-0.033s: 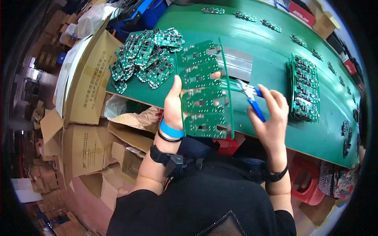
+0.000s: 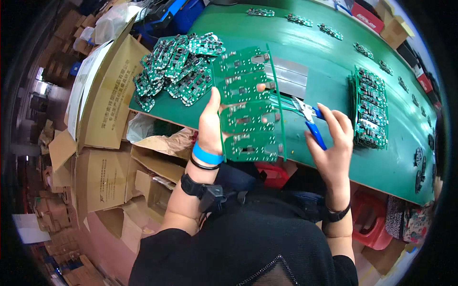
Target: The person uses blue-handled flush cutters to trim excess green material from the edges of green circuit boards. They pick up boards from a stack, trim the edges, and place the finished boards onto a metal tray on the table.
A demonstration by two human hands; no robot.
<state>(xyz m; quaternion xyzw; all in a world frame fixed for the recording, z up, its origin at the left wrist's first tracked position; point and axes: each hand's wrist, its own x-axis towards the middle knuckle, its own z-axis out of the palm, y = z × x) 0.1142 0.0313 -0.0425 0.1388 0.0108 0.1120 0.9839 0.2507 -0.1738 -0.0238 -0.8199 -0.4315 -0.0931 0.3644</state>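
Observation:
My left hand (image 2: 209,124) grips a panel of joined green circuit boards (image 2: 245,114) from its left edge. The thumb lies along that edge; fingertips show through gaps in the panel. A narrow green strip (image 2: 276,90) runs down its right side. Blue-handled cutting pliers (image 2: 312,121) are held in my right hand (image 2: 335,145), handles spread, metal jaws toward the panel. The jaws are just right of the strip; whether they touch it I cannot tell. Under the panel, thin green strips (image 2: 288,103) and a grey metal plate (image 2: 292,81) show on the green table (image 2: 329,62).
A heap of separate circuit boards (image 2: 179,66) lies at the table's left. Stacked board panels (image 2: 369,107) stand to the right. Single boards (image 2: 329,31) line the far and right edges. Cardboard boxes (image 2: 107,95) crowd the left side; a red stool (image 2: 372,224) stands below right.
My right hand and the pliers have shifted slightly right, away from the panel. The panel's lower end has risen a little. Both hands keep their hold.

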